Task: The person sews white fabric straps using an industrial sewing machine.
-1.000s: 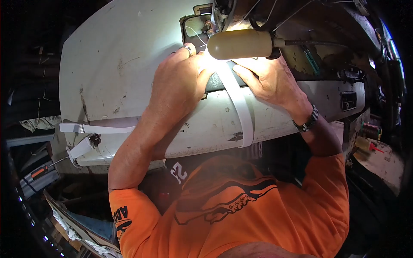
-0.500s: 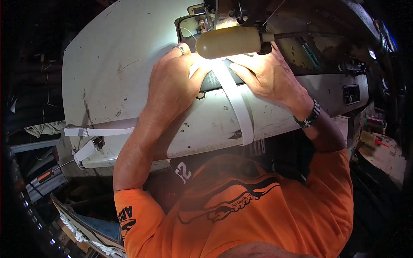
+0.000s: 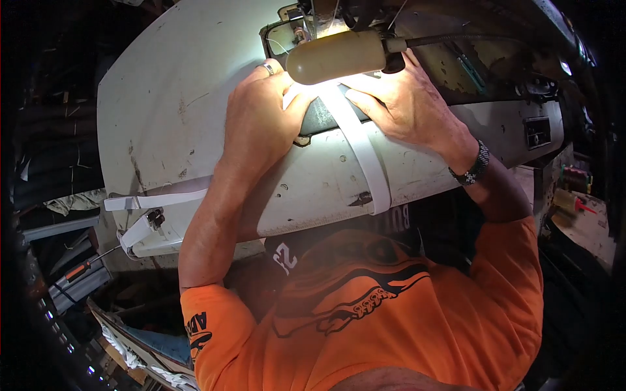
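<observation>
A white strap [image 3: 362, 159] runs from the bright spot under the lamp, down across the dark metal plate [image 3: 316, 120] and over the front edge of the pale work surface. My left hand [image 3: 257, 114], a ring on one finger, is closed with thumb and fingers pressed together at the strap's far end. From the other side my right hand [image 3: 411, 107] is closed at the same spot, its thumb close to the strap's right edge. The rounded lamp housing [image 3: 339, 57] and glare hide several fingertips and the strap's far end.
Another length of white strap [image 3: 156, 200] lies at left, passing behind my left forearm. Below it a metal clip [image 3: 154, 218] sits near the edge. An orange-handled screwdriver [image 3: 78, 270] is further left. Dark machine parts [image 3: 362, 14] stand behind the lamp; a red-tipped bottle [image 3: 567, 202] is at right.
The whole view has shifted slightly, with the lamp a little further up and left. Both hands keep nearly the same place on the strap.
</observation>
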`<state>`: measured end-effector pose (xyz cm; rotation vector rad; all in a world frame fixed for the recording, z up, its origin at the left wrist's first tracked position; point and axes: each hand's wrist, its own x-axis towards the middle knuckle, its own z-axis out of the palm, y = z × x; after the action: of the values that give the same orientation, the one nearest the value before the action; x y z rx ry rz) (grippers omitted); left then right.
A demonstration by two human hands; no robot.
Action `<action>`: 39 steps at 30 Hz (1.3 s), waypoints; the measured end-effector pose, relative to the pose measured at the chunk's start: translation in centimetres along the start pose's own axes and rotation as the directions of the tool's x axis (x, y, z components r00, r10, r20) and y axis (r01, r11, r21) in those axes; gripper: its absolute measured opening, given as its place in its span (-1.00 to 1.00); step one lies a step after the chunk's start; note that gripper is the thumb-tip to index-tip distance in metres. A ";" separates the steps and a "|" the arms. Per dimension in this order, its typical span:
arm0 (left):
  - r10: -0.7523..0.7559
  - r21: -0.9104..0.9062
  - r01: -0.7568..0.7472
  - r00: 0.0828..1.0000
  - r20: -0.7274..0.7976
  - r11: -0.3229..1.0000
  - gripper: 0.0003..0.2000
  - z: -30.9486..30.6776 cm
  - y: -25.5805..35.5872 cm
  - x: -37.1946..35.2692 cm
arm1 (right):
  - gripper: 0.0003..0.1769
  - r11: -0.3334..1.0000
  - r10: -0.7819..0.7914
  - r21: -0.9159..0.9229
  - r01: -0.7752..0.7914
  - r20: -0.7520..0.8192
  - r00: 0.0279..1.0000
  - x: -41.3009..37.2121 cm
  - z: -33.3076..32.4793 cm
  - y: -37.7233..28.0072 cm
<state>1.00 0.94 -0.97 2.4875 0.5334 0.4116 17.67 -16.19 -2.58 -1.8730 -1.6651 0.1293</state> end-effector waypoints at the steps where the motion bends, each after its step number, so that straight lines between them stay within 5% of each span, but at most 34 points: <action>1: -0.011 0.004 0.011 1.000 0.007 1.000 -0.78 0.0 0.0 0.0 | -0.62 1.000 0.001 0.000 -0.001 0.001 1.000 -0.1 0.1 0.1; 39: 0.082 0.024 -0.081 0.996 -0.044 0.996 -0.86 0.3 0.8 0.2 | -0.57 0.979 0.134 0.146 -0.142 0.060 0.989 -0.4 -0.3 0.4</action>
<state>1.54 0.29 -0.72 2.5331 0.4578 0.4966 18.09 -16.67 -2.67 -1.8831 -1.5127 0.3513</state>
